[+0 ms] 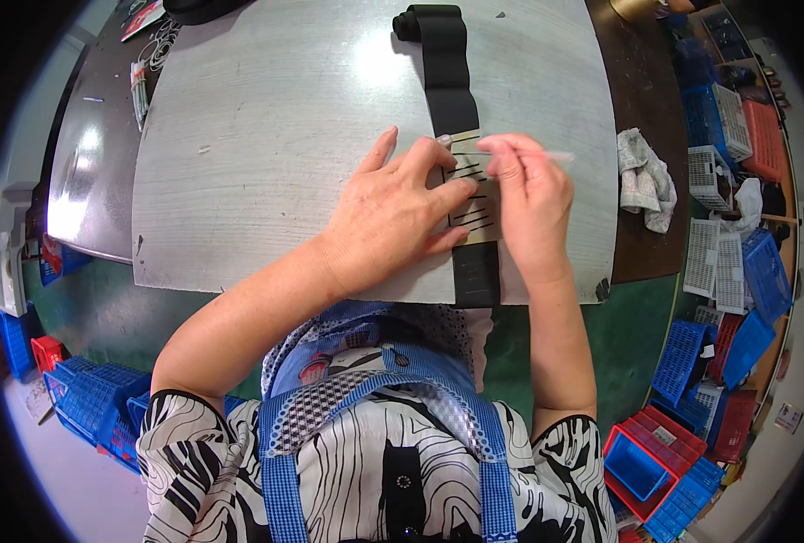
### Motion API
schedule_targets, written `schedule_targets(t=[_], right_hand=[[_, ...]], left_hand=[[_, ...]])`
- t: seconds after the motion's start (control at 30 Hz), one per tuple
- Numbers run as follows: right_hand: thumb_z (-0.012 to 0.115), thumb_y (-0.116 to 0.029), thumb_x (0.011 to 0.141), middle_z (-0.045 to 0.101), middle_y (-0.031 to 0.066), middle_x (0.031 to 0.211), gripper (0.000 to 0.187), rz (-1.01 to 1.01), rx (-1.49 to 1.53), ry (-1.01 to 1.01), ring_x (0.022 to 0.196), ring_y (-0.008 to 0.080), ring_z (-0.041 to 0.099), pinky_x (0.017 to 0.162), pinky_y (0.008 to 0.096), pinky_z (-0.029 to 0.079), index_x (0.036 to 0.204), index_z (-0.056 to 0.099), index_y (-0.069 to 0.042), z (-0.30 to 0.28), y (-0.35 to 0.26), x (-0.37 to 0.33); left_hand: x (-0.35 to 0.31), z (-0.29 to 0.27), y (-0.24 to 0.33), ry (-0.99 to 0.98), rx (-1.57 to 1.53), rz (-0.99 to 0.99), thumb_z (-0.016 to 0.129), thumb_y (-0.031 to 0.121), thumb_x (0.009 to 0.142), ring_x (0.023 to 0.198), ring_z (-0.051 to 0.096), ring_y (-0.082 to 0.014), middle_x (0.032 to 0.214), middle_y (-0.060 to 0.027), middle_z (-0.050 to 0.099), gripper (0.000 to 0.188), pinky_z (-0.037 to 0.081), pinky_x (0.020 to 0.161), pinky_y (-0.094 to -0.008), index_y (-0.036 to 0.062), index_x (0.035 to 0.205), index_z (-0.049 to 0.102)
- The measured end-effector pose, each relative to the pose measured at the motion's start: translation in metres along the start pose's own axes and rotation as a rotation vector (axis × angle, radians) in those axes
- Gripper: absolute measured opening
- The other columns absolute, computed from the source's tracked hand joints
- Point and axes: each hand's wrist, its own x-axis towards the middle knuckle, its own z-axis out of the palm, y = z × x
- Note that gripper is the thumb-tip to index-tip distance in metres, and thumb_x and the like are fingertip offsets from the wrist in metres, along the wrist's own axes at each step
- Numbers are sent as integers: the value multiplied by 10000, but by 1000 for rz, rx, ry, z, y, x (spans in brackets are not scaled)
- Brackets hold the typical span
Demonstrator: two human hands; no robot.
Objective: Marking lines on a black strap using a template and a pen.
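Surface: a pale, wood-grained board lying beneath the black strip on all its length, reaching well out to either side.
Black strip: a long flat band, rolled at its far end and running toward the person to the board's near edge; it is the landmark here.
Left hand: palm down, coming onto the black strip from its left; the fingers are spread wide, some tips resting on the lined piece, gripping nothing.
Right hand: just right of the black strip, its fingers pinched together around the thin stick.
Cloth: a crumpled grey-white rag, well to the right of the black strip, beyond the board.
Lined piece: a yellowish flat piece with dark slit-like lines, lying on top of the black strip's nearer half.
Thin stick: pale and slender, pointing leftward across the black strip; whether its tip touches is unclear.
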Motion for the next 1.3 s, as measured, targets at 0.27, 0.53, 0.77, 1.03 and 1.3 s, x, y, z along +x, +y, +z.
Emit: schedule_targets(t=[0.27,0.53,0.77,1.03,1.3], right_hand=[[600,-152,1018,698,115,884,182,-20,30,-67,773,293,663,694,389,515,962,715,-22,7,-3,7],[597,-144,1015,692,132,892,170,-106,8,-78,815,326,667,742,406,528,964,701,-19,14,-8,17],[600,-163,1019,713,129,927,165,271,-142,-135,818,310,680,739,396,532,990,707,-41,-16,-11,19],[813,-296,865,717,60,1038,533,1,-325,-65,1063,292,638,914,451,485,1292,570,-90,32,13,44],[892,-327,774,712,78,1031,647,86,-400,-146,973,269,674,876,411,535,1273,589,-50,38,9,48]], left_hand=[[-1,-2,5,16,58,33,792,341,825,1147,616,-212,1159,-67,579,375,345,1182,-583,156,1134,687],[1,-2,5,-62,75,12,773,351,847,1217,599,-216,1240,-41,593,392,331,1187,-609,182,1184,667],[-3,0,3,-6,73,13,776,361,846,1284,569,-201,1323,-21,581,443,329,1188,-607,195,1238,653],[-16,-9,12,-109,174,56,722,488,873,1439,421,-257,1469,-67,513,629,254,1223,-591,140,1381,591],[-69,-43,2,-132,268,-69,694,528,880,1465,379,-290,1486,-74,495,697,194,1244,-572,140,1440,548]])
